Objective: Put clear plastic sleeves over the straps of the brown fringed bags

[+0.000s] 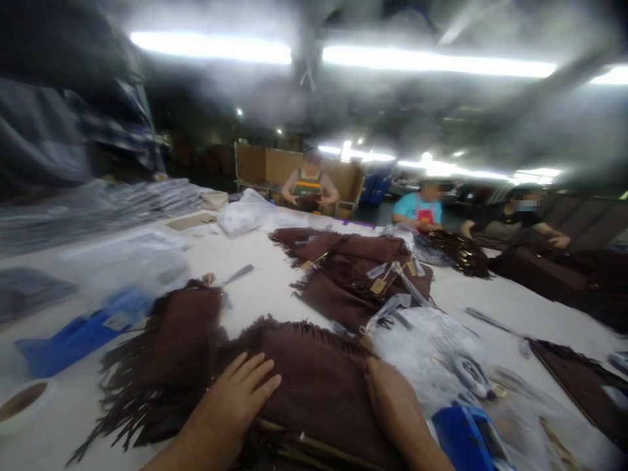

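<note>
My left hand lies flat with fingers stretched out on a brown fringed suede bag in front of me. My right hand rests on the bag's right side, beside a clear plastic wrapper; its fingers are tucked out of sight under the bag's edge. A gold zipper runs along the near edge of the bag. A second fringed brown piece lies to the left, touching the bag.
More brown fringed bags with tags are piled mid-table. A blue object and a tape roll sit left, a blue tool right. Three people work at the table's far side. Folded stacks line the left.
</note>
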